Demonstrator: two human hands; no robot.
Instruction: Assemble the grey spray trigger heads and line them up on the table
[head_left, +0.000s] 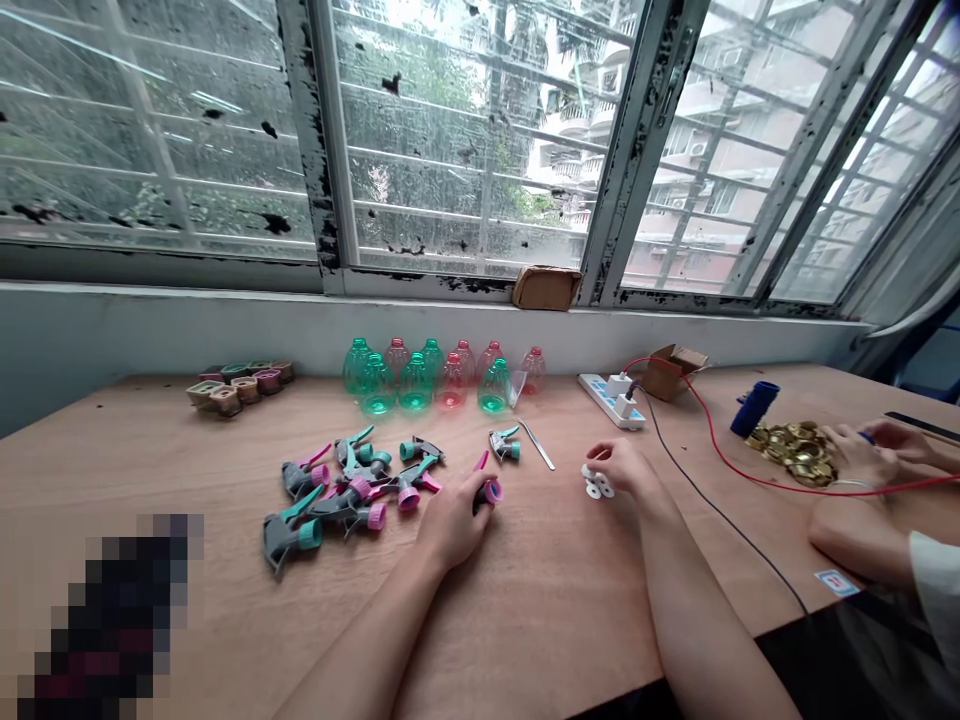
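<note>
My left hand rests on the wooden table, its fingers curled around a spray trigger head with a pink collar. My right hand is closed in a pinch on small white round parts lying on the table. Just left of my left hand lies a pile of several grey spray heads with teal and pink triggers. One more spray head lies alone beyond my hands, next to metal tweezers.
Green and pink small bottles stand in rows by the wall. Small pots sit at the far left. A white power strip with red and black cables, a cardboard box, and another person's hands at a pile of brass caps are to the right.
</note>
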